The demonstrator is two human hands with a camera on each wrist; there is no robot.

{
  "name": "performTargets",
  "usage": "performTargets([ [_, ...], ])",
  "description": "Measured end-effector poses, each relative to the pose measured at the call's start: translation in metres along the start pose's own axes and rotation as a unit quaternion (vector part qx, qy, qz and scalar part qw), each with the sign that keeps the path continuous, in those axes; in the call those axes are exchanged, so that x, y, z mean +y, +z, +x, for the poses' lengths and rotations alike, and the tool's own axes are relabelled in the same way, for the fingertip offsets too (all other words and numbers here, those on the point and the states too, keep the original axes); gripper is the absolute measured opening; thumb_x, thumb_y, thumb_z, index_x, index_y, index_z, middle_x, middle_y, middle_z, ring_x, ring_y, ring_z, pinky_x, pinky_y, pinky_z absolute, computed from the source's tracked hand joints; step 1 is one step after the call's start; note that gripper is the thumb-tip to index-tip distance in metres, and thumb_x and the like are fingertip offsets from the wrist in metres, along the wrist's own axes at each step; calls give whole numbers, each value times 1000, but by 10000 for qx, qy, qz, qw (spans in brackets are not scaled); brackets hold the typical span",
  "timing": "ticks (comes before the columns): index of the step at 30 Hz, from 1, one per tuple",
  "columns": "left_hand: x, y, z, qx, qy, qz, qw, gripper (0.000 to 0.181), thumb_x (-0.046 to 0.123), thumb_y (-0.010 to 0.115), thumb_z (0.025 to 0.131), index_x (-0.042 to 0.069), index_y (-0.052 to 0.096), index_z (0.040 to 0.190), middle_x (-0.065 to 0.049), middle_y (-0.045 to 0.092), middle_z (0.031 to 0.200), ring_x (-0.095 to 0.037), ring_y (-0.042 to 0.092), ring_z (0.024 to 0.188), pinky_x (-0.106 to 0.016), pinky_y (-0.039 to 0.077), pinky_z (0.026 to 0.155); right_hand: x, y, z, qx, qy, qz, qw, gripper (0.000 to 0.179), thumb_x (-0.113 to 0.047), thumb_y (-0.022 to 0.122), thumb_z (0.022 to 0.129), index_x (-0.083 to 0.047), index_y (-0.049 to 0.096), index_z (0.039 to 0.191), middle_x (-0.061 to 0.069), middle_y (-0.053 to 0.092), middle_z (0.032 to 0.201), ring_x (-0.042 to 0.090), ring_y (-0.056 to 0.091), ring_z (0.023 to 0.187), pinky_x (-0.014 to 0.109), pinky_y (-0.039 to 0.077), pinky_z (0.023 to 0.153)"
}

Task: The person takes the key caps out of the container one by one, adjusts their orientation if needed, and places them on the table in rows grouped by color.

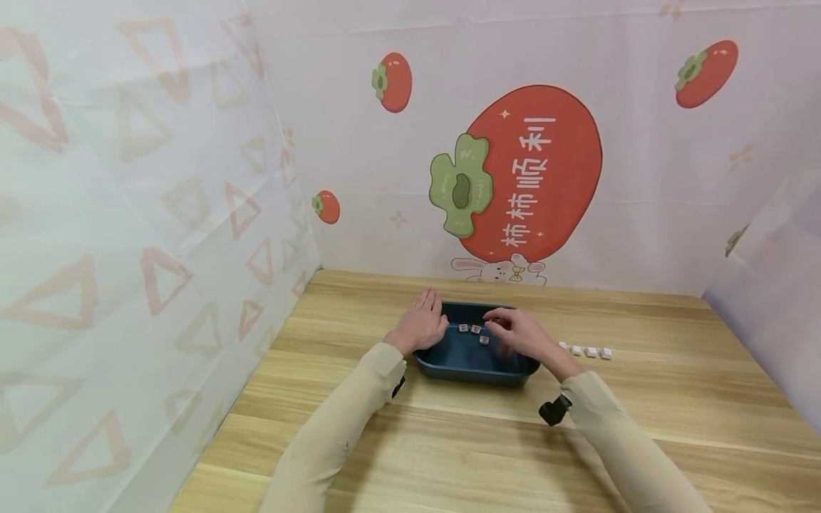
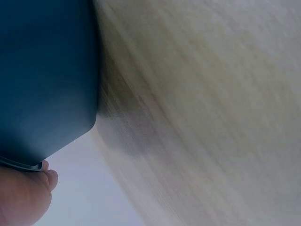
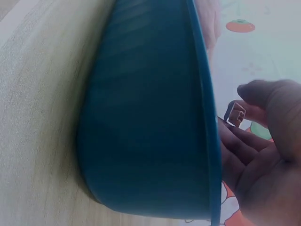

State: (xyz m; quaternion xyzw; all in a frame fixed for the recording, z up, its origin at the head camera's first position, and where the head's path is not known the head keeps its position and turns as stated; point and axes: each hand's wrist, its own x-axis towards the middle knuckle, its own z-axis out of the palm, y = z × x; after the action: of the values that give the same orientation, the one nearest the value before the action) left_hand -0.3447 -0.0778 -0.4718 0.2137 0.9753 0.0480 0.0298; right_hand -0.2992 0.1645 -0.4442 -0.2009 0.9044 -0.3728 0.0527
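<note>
A dark blue rectangular tray [image 1: 474, 374] stands on the wooden table, with several small square keycaps [image 1: 484, 340] lying inside near its back. My left hand [image 1: 420, 326] rests on the tray's left rim, its fingers stretched toward the far corner. In the left wrist view only part of that left hand [image 2: 23, 197] shows at the rim. Above the right part of the tray, my right hand [image 1: 521, 333] is bent at the fingers. In the right wrist view its thumb and a finger pinch a small keycap [image 3: 236, 114], which looks hollow with a brownish inside.
On the table right of the tray, several white keycaps [image 1: 591, 352] form a short row, partly hidden by the right wrist. Behind the table [image 1: 673, 399] hangs a cloth printed with persimmons [image 1: 545, 171]. Another patterned cloth [image 1: 160, 214] lines the left side.
</note>
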Motion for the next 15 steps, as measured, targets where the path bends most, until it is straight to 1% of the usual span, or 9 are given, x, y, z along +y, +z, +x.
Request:
performTargets([
  [3, 0, 0, 0, 8, 1, 38, 10000, 63, 35, 23, 106, 1, 9, 157, -15, 6, 166, -28, 2, 155, -38, 8, 126, 0, -3, -1, 68, 80, -65, 9999, 35, -24, 56, 100, -2, 62, 126, 22, 69, 86, 31, 68, 62, 29, 54, 52],
  [9, 0, -1, 0, -57, 7, 158, 9999, 64, 36, 21, 105, 1, 8, 157, -15, 6, 166, -27, 1, 155, -38, 8, 126, -1, -13, -7, 104, 163, -23, 9998, 33, -19, 56, 99, 0, 61, 127, 24, 69, 97, 33, 70, 67, 29, 54, 53],
  [12, 1, -1, -1, -46, 14, 198, 9998, 64, 36, 20, 105, 1, 8, 157, -15, 6, 166, -28, 2, 155, -38, 8, 126, -2, -18, -13, 170, 133, -10, 9998, 36, -19, 55, 100, 2, 59, 128, 24, 69, 101, 33, 70, 70, 32, 56, 53],
  [15, 1, 0, 0, -23, 22, 222, 9997, 64, 36, 19, 105, 1, 8, 157, -15, 6, 166, -28, 2, 155, -38, 8, 126, -2, -23, -19, 311, 154, 2, 9994, 38, -20, 55, 100, 3, 58, 129, 20, 71, 97, 31, 71, 71, 37, 58, 56],
])
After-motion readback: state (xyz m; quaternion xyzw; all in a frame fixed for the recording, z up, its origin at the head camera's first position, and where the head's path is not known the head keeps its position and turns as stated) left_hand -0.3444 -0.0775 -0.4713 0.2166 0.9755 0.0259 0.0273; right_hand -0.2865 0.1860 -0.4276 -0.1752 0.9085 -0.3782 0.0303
